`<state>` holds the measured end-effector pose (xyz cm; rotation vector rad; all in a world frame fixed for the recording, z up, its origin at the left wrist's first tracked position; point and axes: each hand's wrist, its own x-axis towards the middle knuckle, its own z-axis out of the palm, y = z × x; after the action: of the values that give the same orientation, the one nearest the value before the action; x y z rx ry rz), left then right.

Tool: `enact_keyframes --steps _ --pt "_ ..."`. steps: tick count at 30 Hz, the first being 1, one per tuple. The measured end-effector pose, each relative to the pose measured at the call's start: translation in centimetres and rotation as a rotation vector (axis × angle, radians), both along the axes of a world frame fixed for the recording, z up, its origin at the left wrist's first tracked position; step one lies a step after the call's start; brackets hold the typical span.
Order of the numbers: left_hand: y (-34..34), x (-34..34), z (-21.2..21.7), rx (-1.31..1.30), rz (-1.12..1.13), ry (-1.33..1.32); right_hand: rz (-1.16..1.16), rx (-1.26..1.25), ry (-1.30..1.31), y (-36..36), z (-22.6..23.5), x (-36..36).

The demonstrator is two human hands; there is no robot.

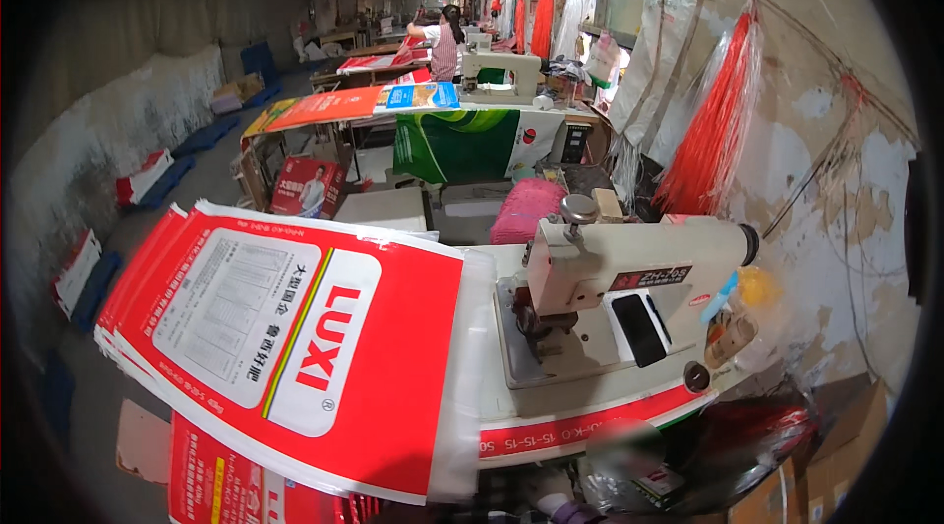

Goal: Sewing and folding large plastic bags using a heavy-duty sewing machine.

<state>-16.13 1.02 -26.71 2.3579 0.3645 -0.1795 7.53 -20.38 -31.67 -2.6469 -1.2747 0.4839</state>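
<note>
Neither of my hands can be made out in the head view. A stack of red and white printed woven sacks [405,367] lies across the left of the sewing table, its right edge reaching the machine. The cream industrial sewing machine [639,254] stands to the right of the stack. On its bed lies a black phone [639,329] with a dark pen-like stick beside it. A pale and purple shape [562,504] shows at the bottom edge, too unclear to name.
More red sacks [221,485] lie low at the left. Behind the machine sits a pink bundle [526,211]. Red strands [708,121] hang on the right wall, above cardboard boxes [846,445]. Farther back, a person [445,52] stands by another sewing machine [501,72].
</note>
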Motion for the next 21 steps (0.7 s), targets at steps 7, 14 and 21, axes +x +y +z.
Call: enact_keyframes --steps 7,14,21 --pt "-0.2 7.7 11.9 -0.165 -0.264 -0.328 0.186 0.048 -0.13 -1.3 -0.7 -0.7" --pt "5.4 14.2 8.3 0.594 0.019 -0.154 0.478 0.197 0.343 1.2 9.5 -3.6" --pt "8.2 12.9 8.9 -0.205 0.211 -0.339 -0.227 0.8 0.575 4.0 17.3 0.6"
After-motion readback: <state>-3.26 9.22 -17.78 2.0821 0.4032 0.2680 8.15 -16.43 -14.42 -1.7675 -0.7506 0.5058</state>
